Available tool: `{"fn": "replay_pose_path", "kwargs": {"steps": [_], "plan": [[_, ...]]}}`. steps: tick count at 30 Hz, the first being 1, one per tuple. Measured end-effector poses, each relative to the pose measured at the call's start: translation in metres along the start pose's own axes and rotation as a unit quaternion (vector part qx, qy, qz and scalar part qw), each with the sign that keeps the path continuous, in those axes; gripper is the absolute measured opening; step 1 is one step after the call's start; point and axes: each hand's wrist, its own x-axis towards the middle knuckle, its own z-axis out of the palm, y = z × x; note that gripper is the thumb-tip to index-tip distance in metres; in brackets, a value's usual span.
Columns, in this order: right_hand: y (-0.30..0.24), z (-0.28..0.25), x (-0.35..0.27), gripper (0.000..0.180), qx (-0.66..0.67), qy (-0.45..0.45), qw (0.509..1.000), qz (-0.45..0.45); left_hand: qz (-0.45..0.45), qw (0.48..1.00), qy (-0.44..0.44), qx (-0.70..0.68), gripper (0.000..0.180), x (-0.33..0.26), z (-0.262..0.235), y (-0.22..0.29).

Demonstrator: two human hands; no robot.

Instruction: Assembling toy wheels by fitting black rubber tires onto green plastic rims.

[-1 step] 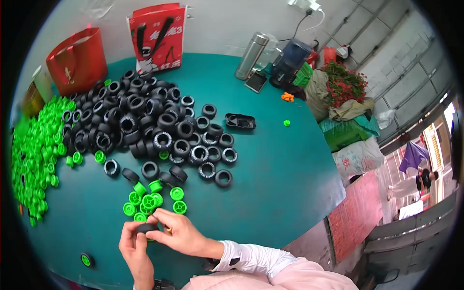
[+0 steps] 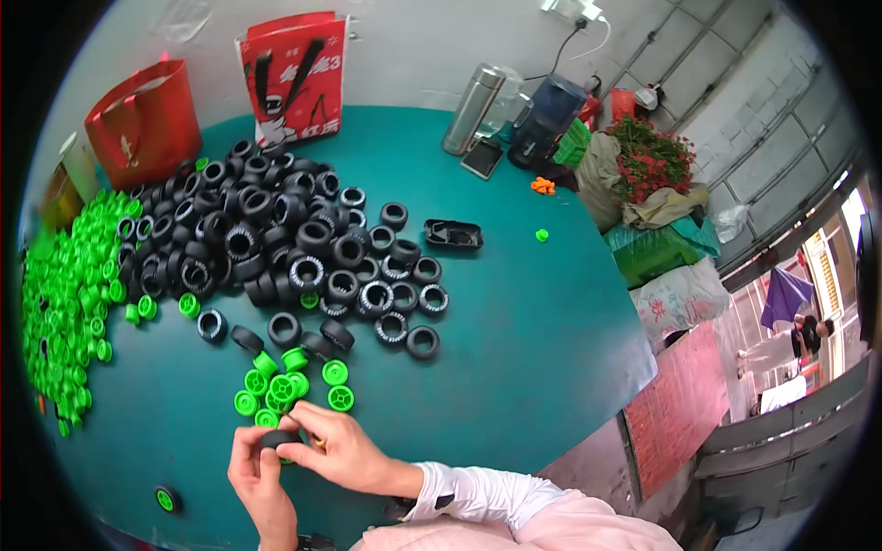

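My left hand (image 2: 260,477) is closed round one side of a small black toy tyre (image 2: 278,439), its thumb and fingers pinching the rim. My right hand (image 2: 347,456) grips the same tyre from the other side, thumb pressed against it. A small yellow piece shows by the right hand's curled fingers; its kind is not clear. A bit of green shows just under the tyre. Directly beyond the fingers lies a small cluster of bright green wheel hubs (image 2: 282,387). Several loose black tyres (image 2: 285,328) lie behind that cluster.
A big heap of black tyres (image 2: 317,237) and a pile of green hubs (image 2: 69,303) cover the left of the green table (image 2: 514,349). One tyre with a green hub (image 2: 166,499) stands near left. A black tray-like part (image 2: 453,233), phone (image 2: 481,158) and steel flask (image 2: 473,108) are farther off.
The whole view has shifted slightly. Both hands keep their hold on the tyre, with barely any movement of the fingers.
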Motion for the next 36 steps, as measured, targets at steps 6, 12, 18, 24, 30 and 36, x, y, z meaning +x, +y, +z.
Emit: {"fn": "replay_pose_path", "kwargs": {"steps": [6,12,18,24,30,36], "plan": [[0.013,0.010,0.003,0.031,0.015,-0.012,1.000,0.020,-0.033,0.999,-0.010,0.000,0.024,-0.003,-0.011,0.001],[0.006,0.003,0.004,0.031,0.012,-0.005,1.000,0.018,-0.058,0.996,-0.062,-0.014,0.033,-0.001,-0.008,0.018],[-0.015,-0.032,-0.007,0.029,-0.046,0.016,0.998,0.031,-0.078,0.990,-0.107,0.036,0.033,0.004,0.007,0.020],[0.008,-0.035,-0.015,0.022,-0.060,0.104,0.992,-0.042,-0.095,0.972,-0.212,0.025,0.040,0.006,0.029,0.025],[-0.014,-0.031,-0.034,0.030,-0.124,0.149,0.976,-0.097,-0.126,0.971,-0.201,-0.020,0.041,0.006,0.017,0.002],[0.007,-0.042,-0.027,0.027,-0.066,0.062,0.995,-0.040,-0.153,0.958,-0.241,-0.023,0.041,0.005,0.034,0.027]]}}
